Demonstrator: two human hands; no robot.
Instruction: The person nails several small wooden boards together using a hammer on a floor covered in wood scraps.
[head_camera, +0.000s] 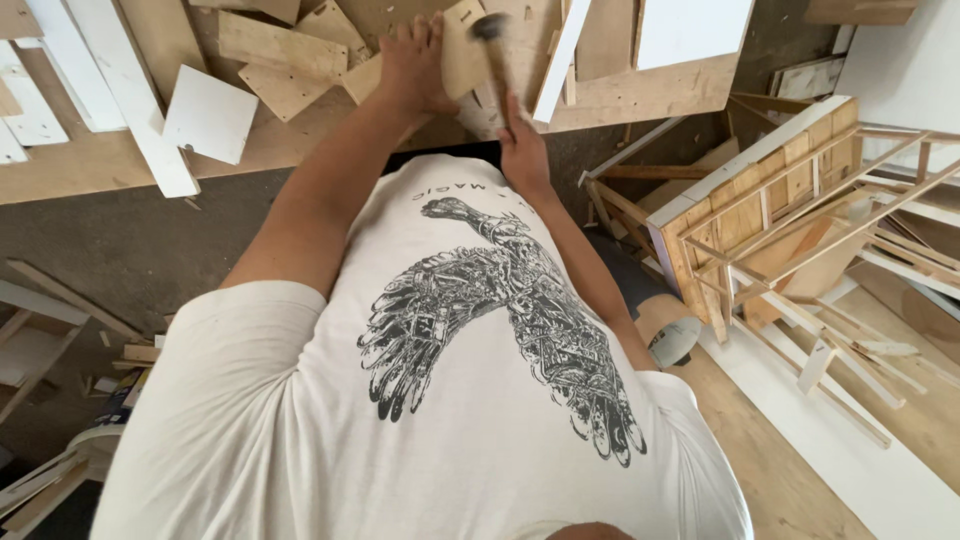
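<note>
My left hand (415, 62) presses down on a small light wooden piece (462, 58) that lies on a plywood workbench (90, 165). My right hand (524, 145) grips the wooden handle of a hammer (489, 27), whose dark head hovers just above the top edge of that piece. Both forearms reach forward over my white T-shirt with a dark bird print. What lies under the piece is hidden by my hands.
Plywood offcuts (280, 45) and white strips (130, 95) litter the bench. A slatted wooden frame structure (770, 210) stands on the floor at right, beside a white panel (860, 460). A roll of tape (668, 330) lies near my right elbow. More scraps lie at lower left.
</note>
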